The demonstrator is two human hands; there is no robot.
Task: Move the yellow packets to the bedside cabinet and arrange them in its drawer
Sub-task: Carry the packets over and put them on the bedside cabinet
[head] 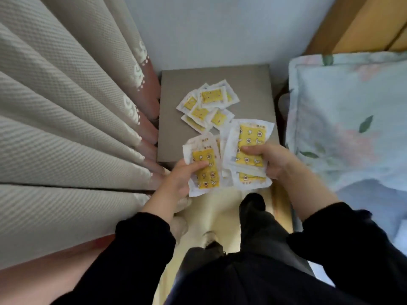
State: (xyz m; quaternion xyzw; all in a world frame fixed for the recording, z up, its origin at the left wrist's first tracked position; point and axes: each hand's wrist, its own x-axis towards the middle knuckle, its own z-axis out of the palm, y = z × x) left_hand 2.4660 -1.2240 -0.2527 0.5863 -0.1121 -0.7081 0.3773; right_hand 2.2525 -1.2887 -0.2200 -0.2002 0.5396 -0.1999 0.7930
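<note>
Looks about midway: grips yellow packets [204,170] in left hand [181,179] and a stack [251,142] in right hand [274,160], has a loose pile [207,104] lying on the bedside cabinet [251,84], needs yet the drawer, not visible here, opened and filled.

Loose packets [207,104] on cabinet top [248,84], between curtain [66,106] and bed [348,111]

About six white-edged yellow plastic packets [208,106] lie piled at twelve o'clock; left hand [180,179] and right hand [275,159] each hold several more, count unclear.
</note>
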